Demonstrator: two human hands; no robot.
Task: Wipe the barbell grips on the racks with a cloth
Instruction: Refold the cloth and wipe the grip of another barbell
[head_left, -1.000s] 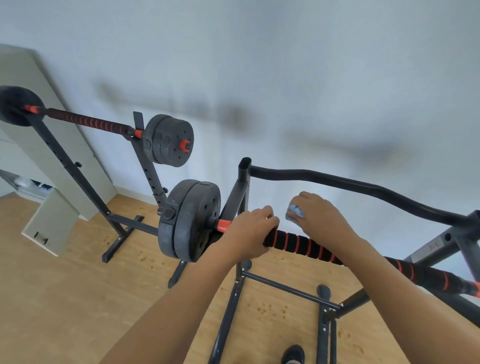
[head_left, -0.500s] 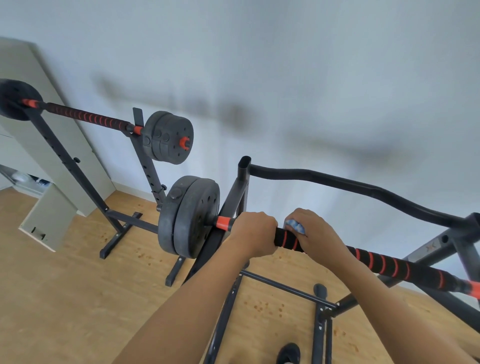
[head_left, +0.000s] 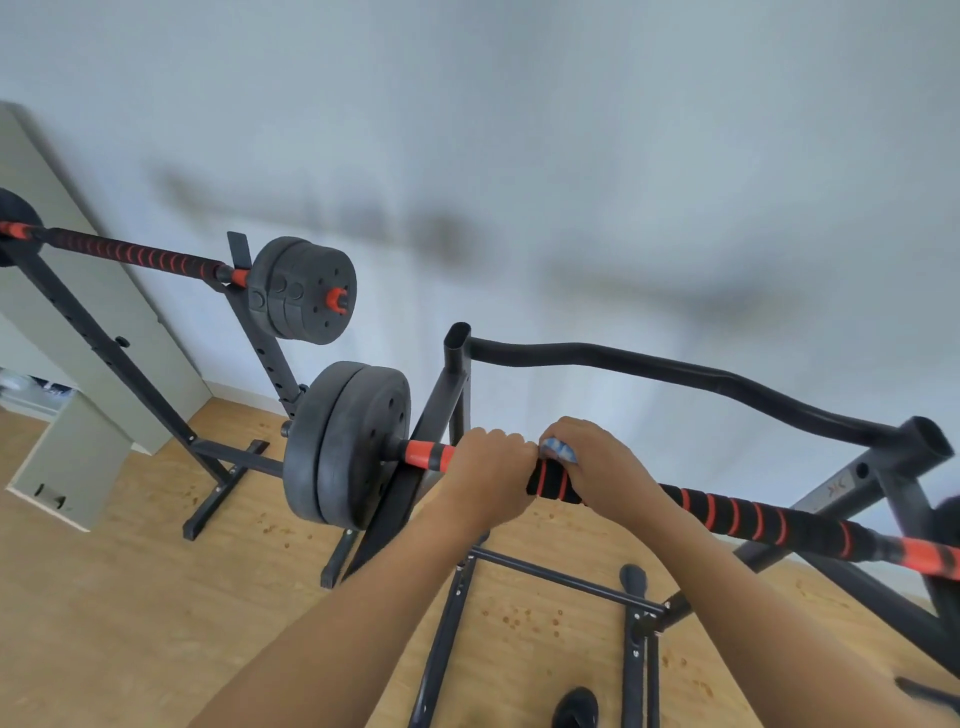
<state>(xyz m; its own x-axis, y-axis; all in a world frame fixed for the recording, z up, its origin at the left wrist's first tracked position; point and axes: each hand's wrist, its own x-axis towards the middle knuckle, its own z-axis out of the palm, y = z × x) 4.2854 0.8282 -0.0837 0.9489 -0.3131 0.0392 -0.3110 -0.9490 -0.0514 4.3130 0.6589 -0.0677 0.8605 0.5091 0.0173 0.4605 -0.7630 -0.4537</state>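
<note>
"Two barbells in view. Which one are the hands on?"

"The near barbell (head_left: 810, 530). It lies across the near rack (head_left: 675, 371), its long axis running from the black plates (head_left: 353, 441) at the left and sloping down to the right edge of the view."

"And the hands?"

"The left hand (head_left: 491, 475) has its grip clamped round the bar, just right of the bare orange section. The right hand (head_left: 597, 467) is just beside it, its grip closed on a pale blue cloth (head_left: 560, 451) held against the top of the foam sleeve (head_left: 553, 483)."

"What is the sleeve like?"

"Round, black and soft-looking, banded with orange rings along its length. The plates are thick matt discs with small holes. The rack is black metal tube, and its top rail is wavy."

"The other bar?"

"The far barbell (head_left: 130, 252) sits on its own stand (head_left: 270, 364) to the left, well apart. It has the same striped sleeve and slopes much the same way. Below is a wooden floor (head_left: 130, 597); behind is a pale wall (head_left: 571, 156)."
</note>
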